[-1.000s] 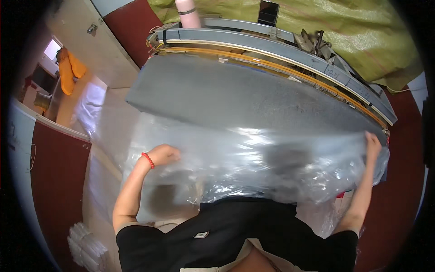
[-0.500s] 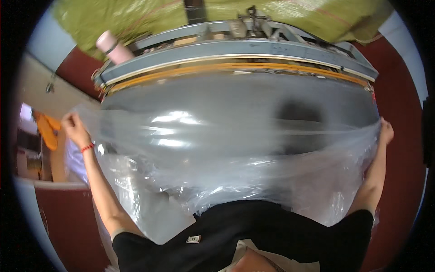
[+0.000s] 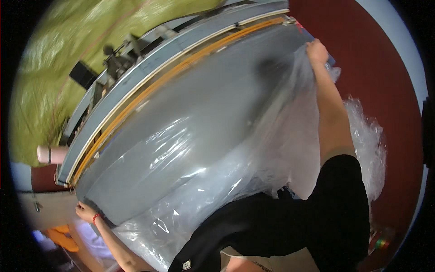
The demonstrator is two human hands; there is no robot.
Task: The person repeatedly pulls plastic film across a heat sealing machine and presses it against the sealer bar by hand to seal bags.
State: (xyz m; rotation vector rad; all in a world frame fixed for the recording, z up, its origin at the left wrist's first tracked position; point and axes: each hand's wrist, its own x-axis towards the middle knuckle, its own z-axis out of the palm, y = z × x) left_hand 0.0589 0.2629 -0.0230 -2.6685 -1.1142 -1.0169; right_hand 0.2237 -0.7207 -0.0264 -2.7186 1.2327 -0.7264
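Note:
A wide sheet of clear plastic film stretches over the grey flat surface of a long bench-like machine. At the film's far right edge, close to the machine's right end, my right hand is closed on it. My left hand, with a red bead bracelet on the wrist, is closed at the film's left edge beside the machine's left corner. Between the hands the film lies fairly smooth, with bright glare. Toward my body it gathers in loose wrinkles.
Along the far side run an orange strip and a blue-grey metal frame carrying dark fittings. A pink bottle stands at its left end. Yellow-green sheeting lies behind. More crumpled film hangs right of my arm, above the dark red floor.
My view has turned and the machine now appears slanted. In the picture, my right hand is higher and my left hand lower. Both still grip the film, which reaches farther over the right end.

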